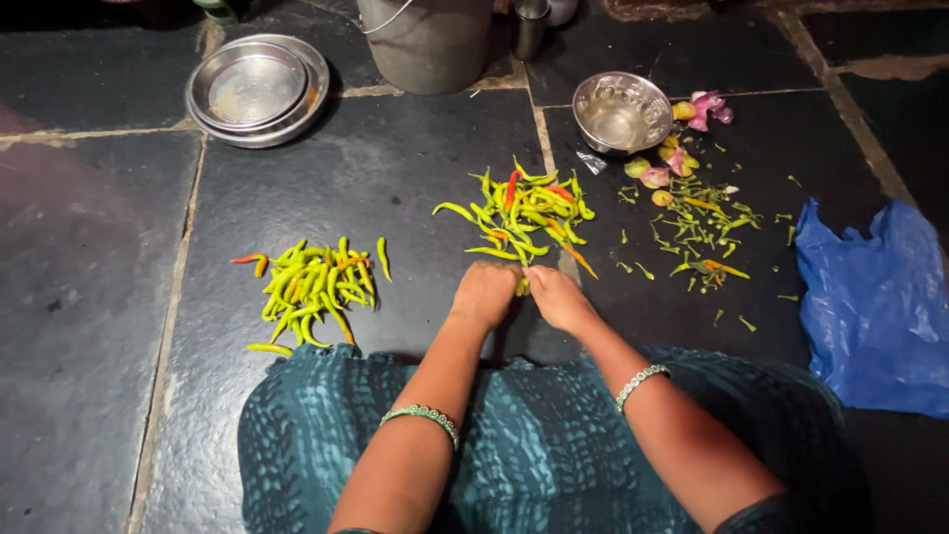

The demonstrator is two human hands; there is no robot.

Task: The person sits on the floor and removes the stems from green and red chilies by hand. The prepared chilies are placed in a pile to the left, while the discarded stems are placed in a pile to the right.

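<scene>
My left hand point(484, 294) and my right hand point(557, 297) meet just above my lap, both pinching one green chilli point(521, 286) between them. Right beyond the hands lies a loose heap of green, yellow and a few red chillies point(522, 211) on the dark stone floor. A second, tidier heap of green chillies point(311, 285) lies to the left of my left hand. To the right of my right hand, small green stems and scraps point(702, 232) are scattered. A bangle sits on each wrist.
A small steel bowl point(622, 110) stands at the back right with pink onion peels point(692, 124) beside it. Stacked steel plates point(258, 87) lie at the back left, a metal bucket point(425, 44) behind. A blue plastic bag point(875, 302) lies at the right.
</scene>
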